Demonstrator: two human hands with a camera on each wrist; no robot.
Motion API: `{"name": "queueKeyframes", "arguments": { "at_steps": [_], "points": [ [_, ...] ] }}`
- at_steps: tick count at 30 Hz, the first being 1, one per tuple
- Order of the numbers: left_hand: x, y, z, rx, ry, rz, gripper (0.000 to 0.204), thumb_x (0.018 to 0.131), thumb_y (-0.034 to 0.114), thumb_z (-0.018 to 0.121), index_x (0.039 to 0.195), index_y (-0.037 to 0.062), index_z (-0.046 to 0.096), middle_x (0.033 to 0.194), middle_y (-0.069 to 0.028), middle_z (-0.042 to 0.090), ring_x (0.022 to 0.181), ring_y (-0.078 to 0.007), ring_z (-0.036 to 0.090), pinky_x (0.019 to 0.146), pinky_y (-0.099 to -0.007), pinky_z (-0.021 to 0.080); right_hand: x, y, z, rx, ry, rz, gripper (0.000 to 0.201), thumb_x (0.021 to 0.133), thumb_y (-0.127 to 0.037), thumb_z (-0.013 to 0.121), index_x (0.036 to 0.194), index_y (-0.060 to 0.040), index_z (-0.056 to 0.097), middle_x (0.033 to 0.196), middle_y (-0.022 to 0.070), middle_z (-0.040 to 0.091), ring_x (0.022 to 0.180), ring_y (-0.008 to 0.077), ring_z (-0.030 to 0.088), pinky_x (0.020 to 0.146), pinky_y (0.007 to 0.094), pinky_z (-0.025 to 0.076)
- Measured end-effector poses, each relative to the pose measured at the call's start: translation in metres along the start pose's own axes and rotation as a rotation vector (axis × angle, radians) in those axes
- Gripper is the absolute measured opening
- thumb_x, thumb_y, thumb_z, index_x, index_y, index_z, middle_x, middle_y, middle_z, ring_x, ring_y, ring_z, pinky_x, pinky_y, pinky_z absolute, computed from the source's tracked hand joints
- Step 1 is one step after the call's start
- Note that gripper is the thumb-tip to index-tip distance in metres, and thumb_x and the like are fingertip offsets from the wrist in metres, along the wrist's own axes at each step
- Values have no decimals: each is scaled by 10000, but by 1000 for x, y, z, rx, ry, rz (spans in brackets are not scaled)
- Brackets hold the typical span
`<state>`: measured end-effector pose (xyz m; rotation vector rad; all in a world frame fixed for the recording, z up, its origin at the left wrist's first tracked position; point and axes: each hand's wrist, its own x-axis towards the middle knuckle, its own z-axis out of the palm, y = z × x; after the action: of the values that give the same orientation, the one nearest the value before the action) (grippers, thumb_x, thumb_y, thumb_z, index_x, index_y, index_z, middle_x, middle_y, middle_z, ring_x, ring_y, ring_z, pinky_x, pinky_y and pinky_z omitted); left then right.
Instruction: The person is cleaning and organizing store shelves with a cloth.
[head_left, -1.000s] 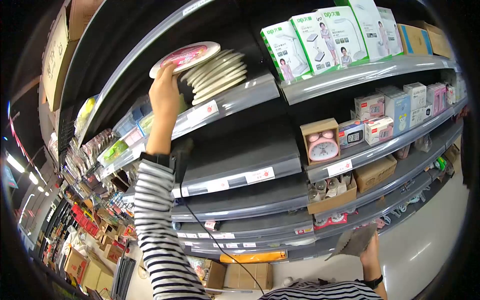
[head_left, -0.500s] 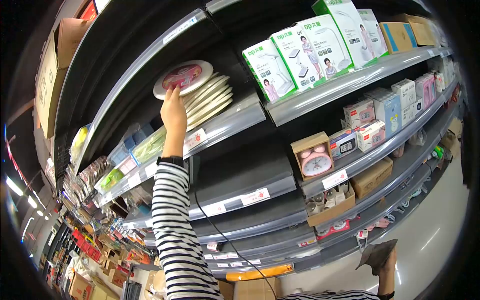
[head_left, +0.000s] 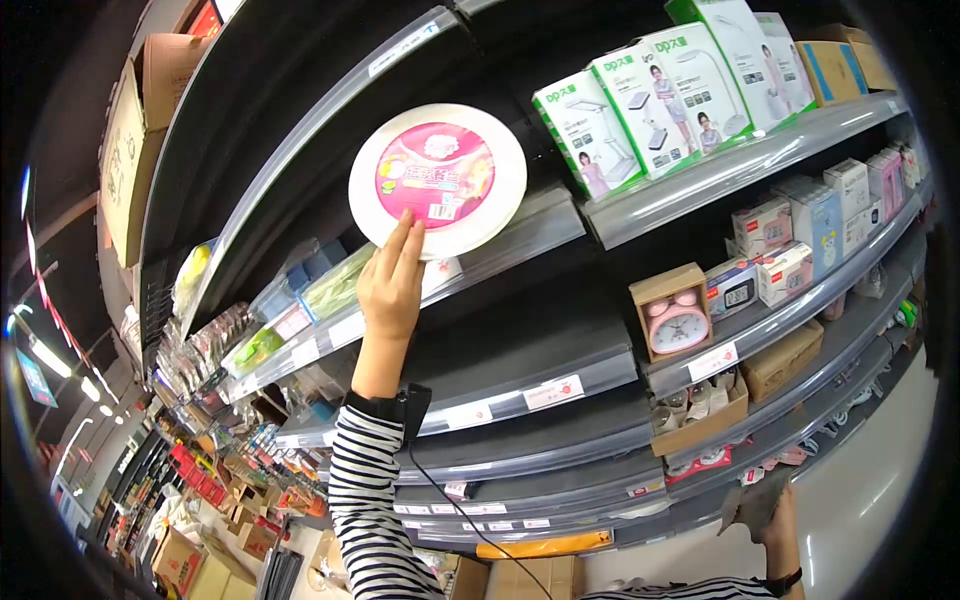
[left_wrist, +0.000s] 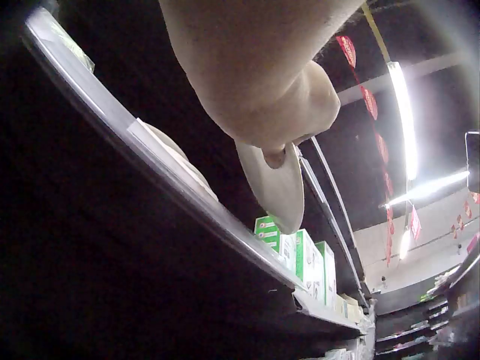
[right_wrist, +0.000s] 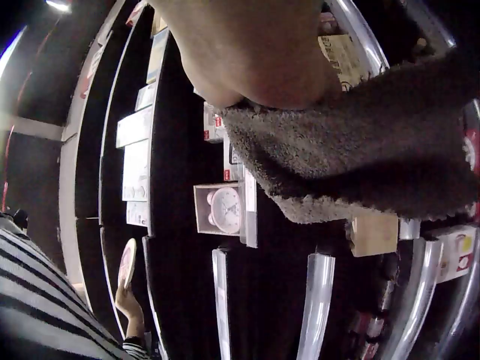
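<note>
The left hand (head_left: 391, 290) holds white round plates (head_left: 437, 180) with a pink label, fingers on the label's lower edge, in front of the upper shelf. From the left wrist view, the hand (left_wrist: 262, 97) pinches the plate (left_wrist: 279, 187) by its edge, and more plates (left_wrist: 176, 154) lie on the shelf. The right hand (head_left: 783, 520) grips a grey cloth (head_left: 752, 508) low at the right. Seen from the right wrist, that hand (right_wrist: 251, 52) has the cloth (right_wrist: 337, 150) hanging from it, its fingers mostly hidden.
Lamp boxes (head_left: 640, 110) stand on the upper right shelf. Below are a pink alarm clock (head_left: 676, 325), clock boxes (head_left: 785, 272) and a carton of glassware (head_left: 700, 415). Bagged goods (head_left: 335, 290) lie left of the plates. A black cable (head_left: 450, 500) hangs before the lower shelves.
The left hand has lifted the labelled plate off the shelf stack and turned its face toward the head camera. The right hand still holds the cloth low at the right.
</note>
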<state>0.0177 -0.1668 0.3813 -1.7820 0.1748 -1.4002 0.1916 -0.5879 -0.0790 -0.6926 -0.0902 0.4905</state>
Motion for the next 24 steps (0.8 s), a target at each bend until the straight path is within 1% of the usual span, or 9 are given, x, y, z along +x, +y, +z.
{"name": "queueKeyframes", "arguments": {
  "at_steps": [5, 7, 14, 16, 17, 18, 20, 22, 24],
  "points": [
    [-7, -15, 2, 38, -35, 20, 521, 613, -49, 648, 1123, 54, 616, 1155, -113, 615, 768, -246, 644, 660, -311, 524, 2, 11, 19, -23, -107, 77, 252, 922, -262, 519, 1110, -95, 523, 993, 41, 597, 869, 202, 613, 782, 374, 532],
    [-9, -21, 3, 55, -45, 28, 520, 615, -47, 648, 1124, 53, 615, 1155, -112, 614, 771, -247, 644, 665, -311, 525, -1, 10, 37, -41, -83, 134, 240, 916, -263, 530, 1081, -89, 542, 970, 40, 598, 867, 197, 612, 774, 364, 531],
    [-7, -38, 13, 95, -55, -36, 466, 657, -35, 636, 1116, 44, 617, 1162, -100, 610, 820, -230, 649, 696, -313, 530, 4, 27, 31, -5, -34, 134, 252, 914, -245, 527, 1104, -80, 545, 947, 39, 604, 860, 194, 610, 758, 354, 528],
    [-3, -44, 18, 48, -60, -116, 442, 673, -44, 619, 1105, 50, 622, 1167, -101, 608, 875, -250, 647, 707, -323, 529, 3, 25, 30, 4, -18, 126, 254, 927, -266, 520, 1081, -67, 549, 927, 56, 621, 817, 207, 627, 715, 366, 540],
    [-1, -46, 21, 23, -93, -207, 374, 727, -29, 592, 1093, 42, 622, 1153, -114, 610, 923, -283, 635, 749, -349, 520, 5, 26, 26, 5, -17, 123, 254, 927, -266, 520, 1081, -67, 549, 927, 56, 621, 817, 207, 627, 715, 366, 540],
    [3, -50, 26, 22, -89, -206, 374, 727, -29, 592, 1093, 42, 622, 1153, -114, 610, 923, -283, 635, 749, -349, 520, 6, 29, 20, -18, -4, 107, 246, 926, -263, 520, 1072, -67, 550, 912, 52, 616, 811, 201, 623, 712, 359, 536],
    [13, -63, 37, 20, -90, -388, 319, 779, 10, 576, 1094, 38, 616, 1124, -128, 617, 946, -307, 621, 803, -366, 502, 6, 31, 15, -41, 11, 88, 239, 926, -260, 520, 1063, -66, 550, 897, 48, 610, 806, 196, 619, 708, 352, 532],
    [26, -76, 52, -41, -40, -409, 267, 826, 68, 557, 1083, 34, 622, 1080, -158, 626, 960, -319, 612, 831, -378, 485, 3, 30, 13, -24, 39, 111, 220, 929, -241, 508, 1048, -60, 547, 899, 50, 608, 818, 189, 614, 711, 337, 523],
    [35, -93, 70, 10, -108, -605, 271, 830, 171, 585, 1062, 44, 649, 1031, -187, 638, 962, -333, 609, 837, -388, 474, 2, 34, 4, -39, 40, 125, 216, 933, -238, 497, 1067, -77, 547, 909, 47, 605, 819, 189, 612, 720, 341, 526]
  ]
}}
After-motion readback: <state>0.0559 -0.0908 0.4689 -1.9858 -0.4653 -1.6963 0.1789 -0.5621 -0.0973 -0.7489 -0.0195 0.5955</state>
